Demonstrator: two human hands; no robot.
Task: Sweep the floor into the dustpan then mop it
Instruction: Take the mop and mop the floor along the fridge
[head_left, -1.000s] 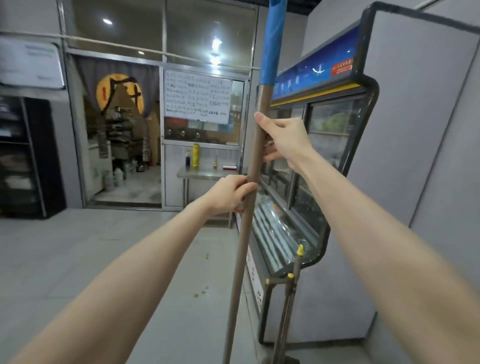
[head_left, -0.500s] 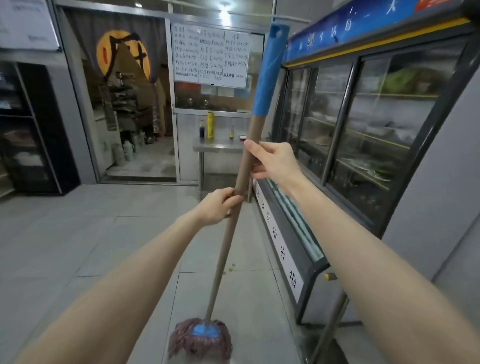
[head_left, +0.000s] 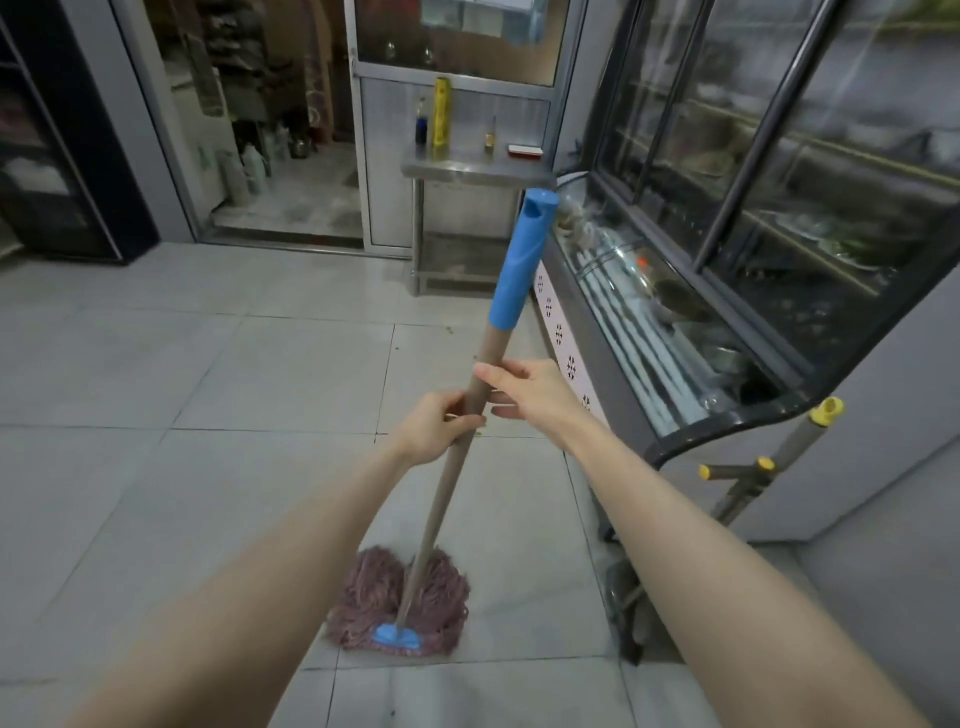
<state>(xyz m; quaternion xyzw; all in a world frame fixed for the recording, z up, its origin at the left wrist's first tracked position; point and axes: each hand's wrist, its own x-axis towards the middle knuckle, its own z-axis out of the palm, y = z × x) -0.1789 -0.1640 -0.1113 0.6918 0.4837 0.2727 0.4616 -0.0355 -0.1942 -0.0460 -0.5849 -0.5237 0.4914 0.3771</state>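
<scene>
A mop with a brown wooden handle (head_left: 441, 499) and a blue grip (head_left: 522, 260) at its top leans away from me. Its reddish-brown string head (head_left: 400, 597) with a blue clamp rests on the grey tiled floor (head_left: 156, 415) in front of me. My left hand (head_left: 436, 426) grips the handle about midway up. Just above it, my right hand (head_left: 530, 389) holds the handle with thumb over the front and fingers partly extended behind it. A few small bits of debris lie on the tiles farther ahead.
A glass-fronted refrigerated display case (head_left: 727, 234) runs along the right. A grey tool with yellow caps (head_left: 763, 467) leans at its near end. A steel table (head_left: 467, 171) with bottles stands ahead, beside an open doorway (head_left: 270, 130). A dark cabinet (head_left: 47, 156) is at the left.
The view has tilted down toward the floor. The mop head has come into view and now rests on the tiles; both hands have come lower and closer together on the handle.
</scene>
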